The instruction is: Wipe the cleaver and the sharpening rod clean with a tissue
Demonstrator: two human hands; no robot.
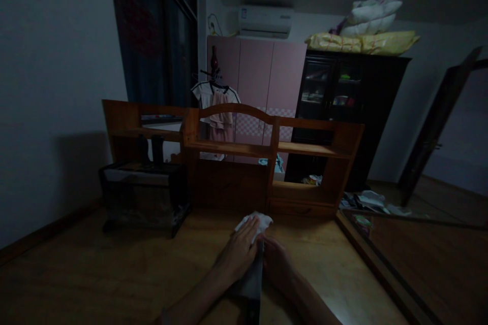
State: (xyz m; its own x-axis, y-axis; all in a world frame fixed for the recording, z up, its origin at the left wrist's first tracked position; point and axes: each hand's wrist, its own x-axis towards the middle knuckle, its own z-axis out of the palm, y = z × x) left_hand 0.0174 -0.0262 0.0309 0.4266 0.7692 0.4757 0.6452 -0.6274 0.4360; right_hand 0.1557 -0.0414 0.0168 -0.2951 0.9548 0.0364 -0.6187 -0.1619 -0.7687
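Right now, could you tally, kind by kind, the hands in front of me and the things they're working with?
Hands: 2, the left hand and the right hand
Knife, broad-bladed with a dark handle: 1
White cloth or tissue, I can't tell which: 1
Total: 4

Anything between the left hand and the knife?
Yes: the white cloth lies under the fingers of the left hand, at the far end of the knife. How far it covers the blade there is hidden by the hands. Nothing else visible stands between them.
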